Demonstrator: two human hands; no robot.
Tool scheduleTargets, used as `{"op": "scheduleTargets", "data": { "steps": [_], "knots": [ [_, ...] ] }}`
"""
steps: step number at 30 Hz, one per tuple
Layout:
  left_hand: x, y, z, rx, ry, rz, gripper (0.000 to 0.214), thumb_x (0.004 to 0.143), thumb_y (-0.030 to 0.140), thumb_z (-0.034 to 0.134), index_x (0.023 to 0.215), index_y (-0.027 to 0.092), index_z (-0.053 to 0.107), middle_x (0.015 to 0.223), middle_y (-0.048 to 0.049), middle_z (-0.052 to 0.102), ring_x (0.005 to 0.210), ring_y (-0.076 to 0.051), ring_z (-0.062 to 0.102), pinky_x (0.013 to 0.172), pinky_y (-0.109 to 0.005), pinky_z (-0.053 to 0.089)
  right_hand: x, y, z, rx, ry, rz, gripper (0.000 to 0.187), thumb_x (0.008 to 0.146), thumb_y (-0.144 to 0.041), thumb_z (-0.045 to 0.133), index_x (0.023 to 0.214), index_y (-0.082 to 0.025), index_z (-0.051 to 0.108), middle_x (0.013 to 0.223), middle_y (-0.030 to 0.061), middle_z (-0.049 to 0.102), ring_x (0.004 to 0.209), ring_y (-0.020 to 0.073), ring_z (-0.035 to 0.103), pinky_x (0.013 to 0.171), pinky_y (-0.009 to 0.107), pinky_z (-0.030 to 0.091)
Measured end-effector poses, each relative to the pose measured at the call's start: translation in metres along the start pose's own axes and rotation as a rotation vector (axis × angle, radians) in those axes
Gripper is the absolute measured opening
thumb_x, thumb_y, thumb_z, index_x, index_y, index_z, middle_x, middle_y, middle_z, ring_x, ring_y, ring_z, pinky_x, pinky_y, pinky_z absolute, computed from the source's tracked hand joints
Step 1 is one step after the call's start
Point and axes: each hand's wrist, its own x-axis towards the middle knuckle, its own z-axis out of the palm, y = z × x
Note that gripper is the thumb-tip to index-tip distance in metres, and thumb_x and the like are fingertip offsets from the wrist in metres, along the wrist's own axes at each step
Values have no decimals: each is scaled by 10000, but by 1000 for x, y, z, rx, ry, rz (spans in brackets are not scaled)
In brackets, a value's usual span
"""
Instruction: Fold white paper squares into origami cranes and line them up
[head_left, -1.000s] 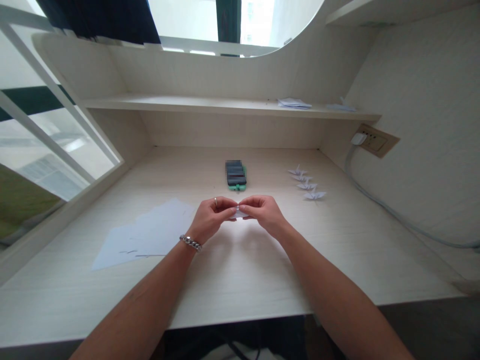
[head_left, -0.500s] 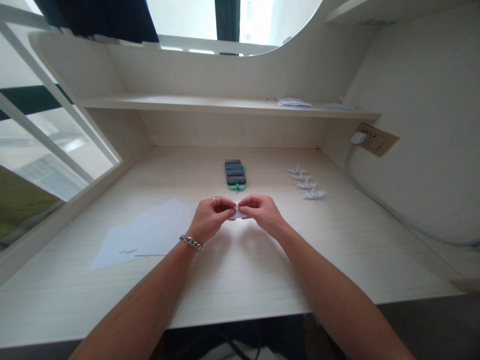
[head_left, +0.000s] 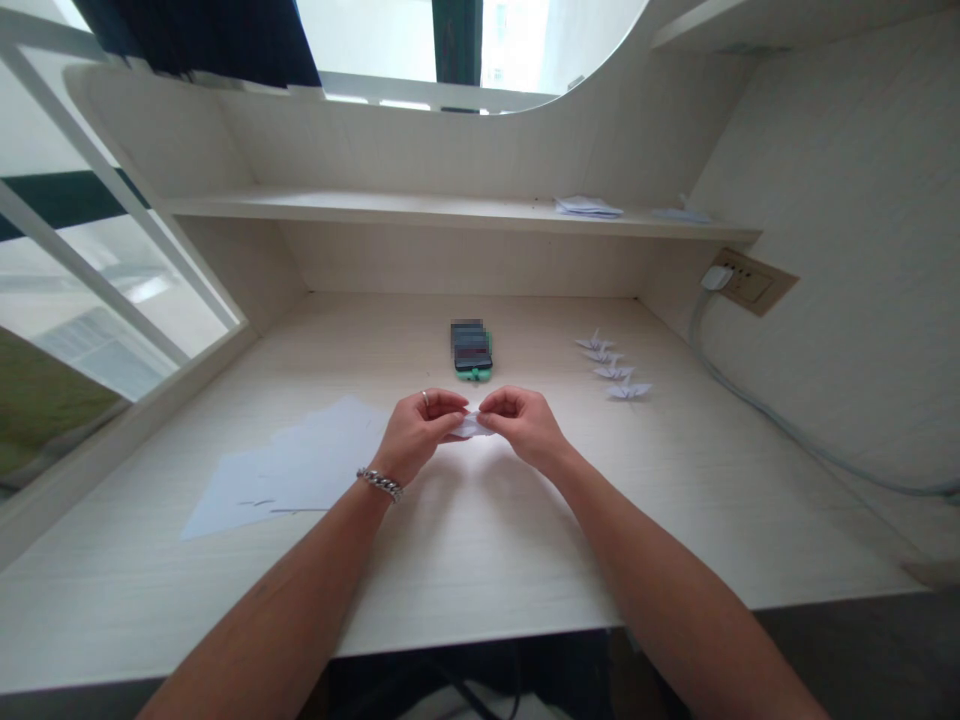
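A small folded piece of white paper point(head_left: 471, 426) is held above the desk between my two hands. My left hand point(head_left: 421, 430), with a ring and a chain bracelet, pinches its left side between thumb and fingers. On the other side, my right hand point(head_left: 523, 424) pinches the right end in the same way. Fingers cover part of the paper, so its exact folded shape is hard to make out. Just beyond my hands lies a phone point(head_left: 472, 350) with a green edge. Several folded paper cranes point(head_left: 628, 390) stand in a row to the right.
Loose white paper sheets point(head_left: 300, 465) lie at the left of the desk point(head_left: 480, 570). More folded paper point(head_left: 589, 207) rests on the shelf point(head_left: 390, 208) at the back. A grey cable point(head_left: 780, 415) runs from the wall socket point(head_left: 757, 282) down the right side.
My left fingers have shifted slightly left along the paper, and more of its white surface shows between my hands. The phone, cranes and sheets have stayed put.
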Motion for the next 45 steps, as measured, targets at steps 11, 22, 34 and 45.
{"op": "scheduleTargets", "data": {
  "steps": [11,22,34,45],
  "knots": [
    [2,-9,0,305,-35,205,166,648,216,760,761,133,671,718,-34,691,678,-144,648,649,-256,517,-8,-5,0,-370,-46,-97,110,712,-191,611,803,-172,671,736,16,680,677,138,612,641,257,466],
    [1,1,1,193,1,131,222,555,209,815,651,133,629,629,-13,650,579,-116,594,570,-234,477,0,-5,-9,-108,-120,21,179,645,-125,574,793,-163,668,741,11,681,659,131,608,615,250,457],
    [2,-4,-2,270,-73,137,171,610,185,756,740,138,655,679,-14,661,627,-123,608,596,-234,478,-4,-2,-8,-275,-109,-73,105,719,-218,648,811,-170,631,739,14,649,670,137,591,623,265,457],
    [2,2,0,243,-34,101,150,598,195,742,724,138,683,667,-27,681,611,-139,624,588,-255,506,-2,-5,-11,-301,-66,-81,81,706,-202,614,781,-176,631,724,6,645,663,134,586,617,259,454]
  ]
}}
